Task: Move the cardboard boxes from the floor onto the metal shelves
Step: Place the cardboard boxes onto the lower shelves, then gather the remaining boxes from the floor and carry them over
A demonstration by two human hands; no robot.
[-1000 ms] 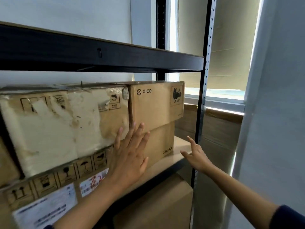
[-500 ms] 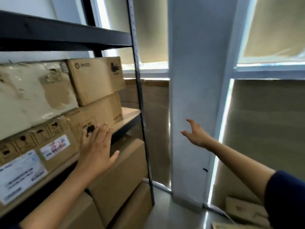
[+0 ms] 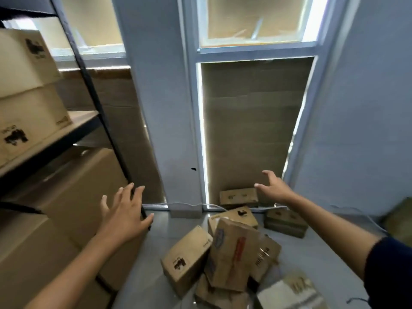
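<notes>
The metal shelves (image 3: 95, 121) run off the left edge, their stacked boxes (image 3: 29, 112) cut off. A pile of cardboard boxes (image 3: 225, 257) on the floor (image 3: 316, 259) is blurred, its labels unreadable. My left hand (image 3: 126, 216) is spread open and empty beside the shelf post; my right hand (image 3: 275, 189), open and empty too, hovers above the pile.
</notes>
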